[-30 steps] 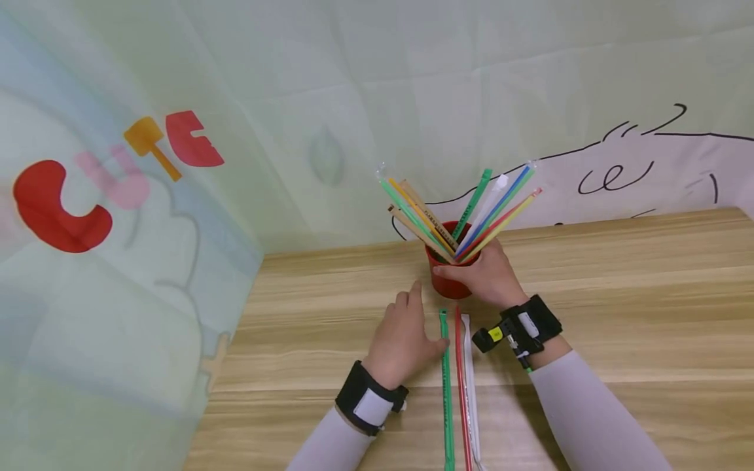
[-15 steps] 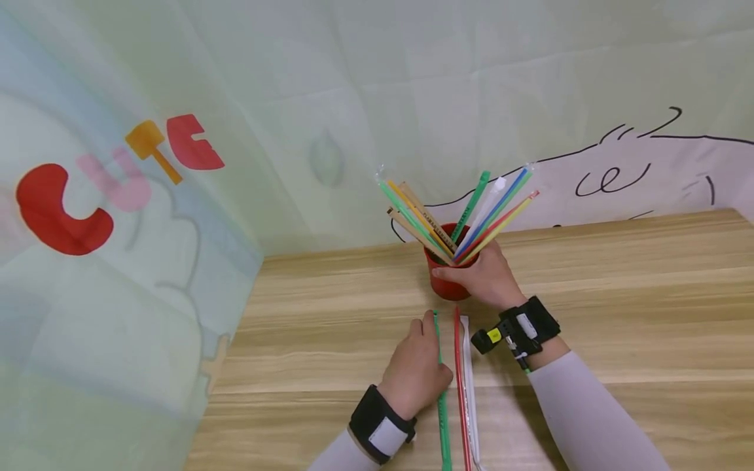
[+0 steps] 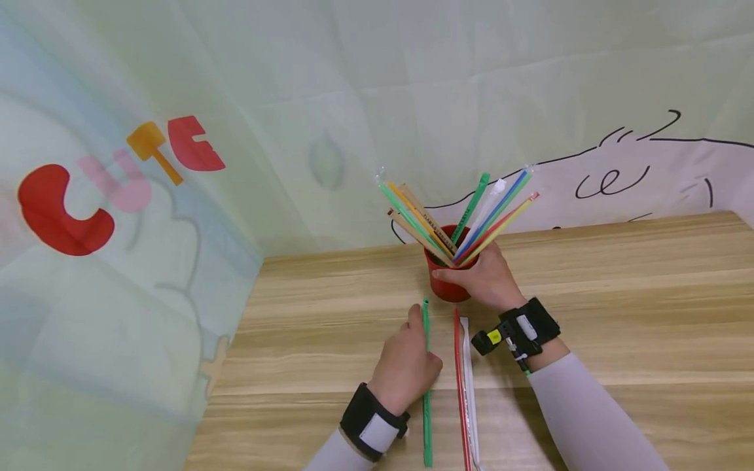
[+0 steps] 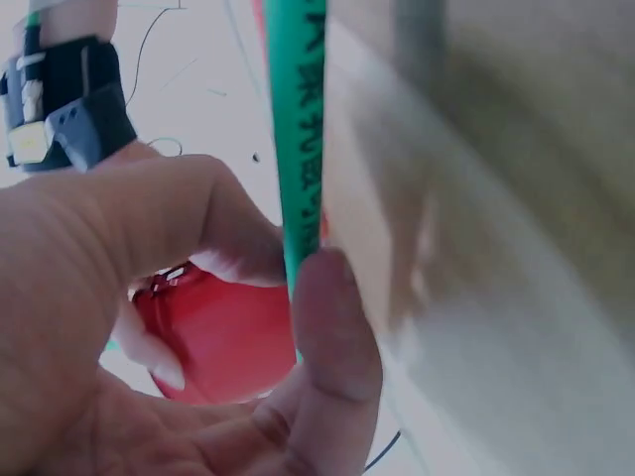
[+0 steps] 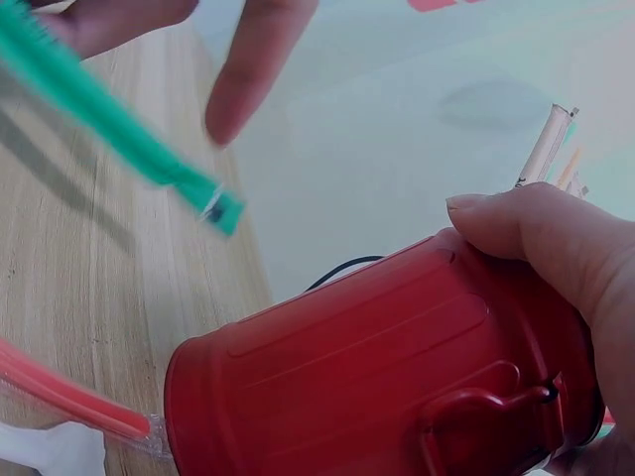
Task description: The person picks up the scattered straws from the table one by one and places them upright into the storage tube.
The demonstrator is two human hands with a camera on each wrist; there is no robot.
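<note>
My left hand pinches a green paper-wrapped straw between thumb and fingers; in the left wrist view dark print runs along the straw. The right wrist view shows the straw's end lifted over the table, casting a shadow. With my right hand I grip the rim of a red cup, thumb at its front. Several wrapped straws in mixed colours fan out of the cup. A red straw and a white wrapped straw lie side by side on the table near it.
The wooden table meets a pale printed cloth backdrop at its back edge. Another printed cloth with coloured letters hangs along the left side. Each wrist wears a black strap with a camera.
My left hand has come down on the green straw, taken hold of it and moved it left, away from the red and white straws. My right hand stays on the cup.
</note>
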